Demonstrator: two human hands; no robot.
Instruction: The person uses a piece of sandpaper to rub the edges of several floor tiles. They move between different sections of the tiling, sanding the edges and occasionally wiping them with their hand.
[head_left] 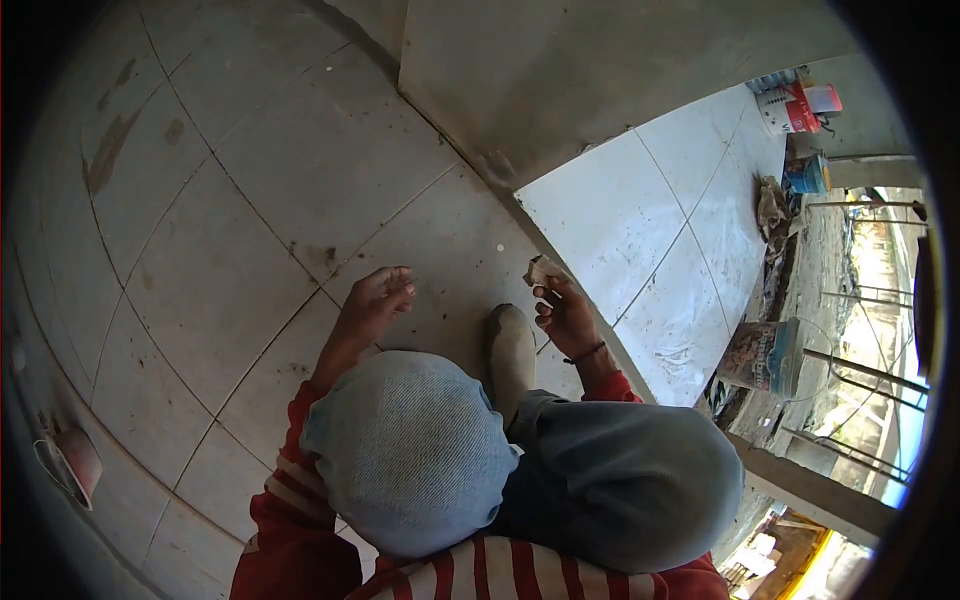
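Note:
My right hand point(568, 312) is closed on a small, brown, rough-edged piece point(543, 270), pinched between thumb and fingers just above the floor; its material is unclear. A dark band circles that wrist. Over the floor tiles point(270, 330), to the left of my shoe, my left hand point(378, 298) hovers with its fingers curled in and nothing showing in them. Between the two hands, my beige shoe point(514, 350) rests on the dusty tiles, near the foot of a raised white tiled step point(650, 220).
A smooth grey wall block point(560, 80) rises ahead. Paint buckets point(790, 108) and a larger bucket point(762, 357) line the right side, near protruding rebar point(860, 370). Another small bucket point(78, 465) lies at the far left. My bent knees point(410, 450) fill the foreground.

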